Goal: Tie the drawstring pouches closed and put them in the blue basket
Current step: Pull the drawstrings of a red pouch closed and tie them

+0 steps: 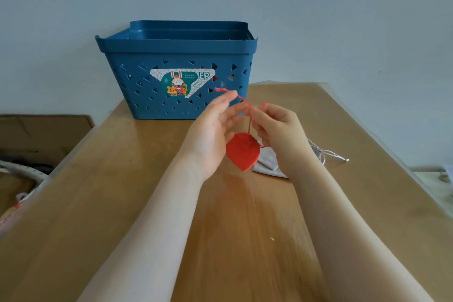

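Note:
A small red drawstring pouch (242,152) hangs above the table between my hands, its red cord (245,102) running up from it. My left hand (215,125) holds one cord end at its fingertips, the tip sticking out to the left. My right hand (277,127) pinches the other part of the cord with curled fingers. A grey pouch (266,163) with white strings (328,153) lies on the table, partly hidden under my right hand. The blue basket (176,56) stands at the table's far edge, just beyond my hands; red shows through its holes.
The wooden table (122,191) stretches toward me. A cardboard box (36,135) and cluttered items sit off the table's left edge. A pale wall rises behind the basket. A small white speck (272,238) lies on the table.

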Tool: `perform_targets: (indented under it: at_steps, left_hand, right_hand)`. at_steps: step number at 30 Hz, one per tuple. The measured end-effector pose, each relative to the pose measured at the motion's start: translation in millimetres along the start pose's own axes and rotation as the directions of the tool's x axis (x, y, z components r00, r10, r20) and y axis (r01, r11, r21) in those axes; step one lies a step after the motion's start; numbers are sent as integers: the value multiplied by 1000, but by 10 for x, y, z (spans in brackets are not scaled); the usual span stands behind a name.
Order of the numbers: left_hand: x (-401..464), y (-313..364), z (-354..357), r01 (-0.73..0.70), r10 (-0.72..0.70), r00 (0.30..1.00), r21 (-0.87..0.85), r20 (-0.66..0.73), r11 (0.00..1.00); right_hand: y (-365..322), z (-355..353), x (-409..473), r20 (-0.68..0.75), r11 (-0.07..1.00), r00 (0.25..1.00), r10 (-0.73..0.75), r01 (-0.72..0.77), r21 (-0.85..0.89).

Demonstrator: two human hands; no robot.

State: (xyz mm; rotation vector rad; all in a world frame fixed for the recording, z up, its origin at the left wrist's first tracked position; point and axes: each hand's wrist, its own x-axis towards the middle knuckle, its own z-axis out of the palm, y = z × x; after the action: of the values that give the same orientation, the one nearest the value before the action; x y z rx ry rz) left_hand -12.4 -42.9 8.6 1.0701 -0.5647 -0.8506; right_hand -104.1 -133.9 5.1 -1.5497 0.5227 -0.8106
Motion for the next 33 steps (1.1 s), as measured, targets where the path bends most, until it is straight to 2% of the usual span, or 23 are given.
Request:
perform_targets:
  at_steps: [1,3,7,11,15,17,20,22,23,25,28,33]
  left_hand:
    - [10,-49,11,18,-17,1000,18,-15,1000]
    - [4,-126,33,21,-20,1000,102,-7,995]
    - [-21,-189,81,-36,20,999,436,41,899]
    - [-22,-218,92,-72,80,997,478,4,875]
    - [5,-189,78,-88,94,996,360,0,929]
    - [27,-165,67,-76,83,996,188,-27,979]
    - [22,-111,50,7,-12,999,-143,-36,990]
    - [17,-106,45,38,-47,998,-183,-46,982]
    - [19,-111,44,38,-46,997,-125,-61,991]
    - [22,-132,49,14,-2,995,113,-102,994]
    - [6,-159,74,17,33,991,370,-127,929]
    - [19,-181,63,46,50,970,384,-236,922]
  right_hand:
    - [-15,-12,-1,20,996,999,39,-41,76]
    - [-30,-33,-4,54,989,996,74,-81,121]
    - [-62,-63,6,68,989,992,104,-111,98]
    - [-90,-73,5,95,985,989,112,-124,121]
    - [-67,-72,8,79,978,985,152,-162,134]
    - [-16,-81,25,25,973,979,200,-202,108]
    - [48,-103,45,-21,936,957,290,-279,214]
    - [47,-118,63,-19,913,954,299,-281,295]
    - [38,-125,74,-14,915,962,274,-256,312]
    - [12,-133,94,-12,939,982,190,-178,293]
    - [-34,-141,83,-14,987,998,66,-64,148]
    - [-76,-129,47,-31,998,1000,-2,4,70]
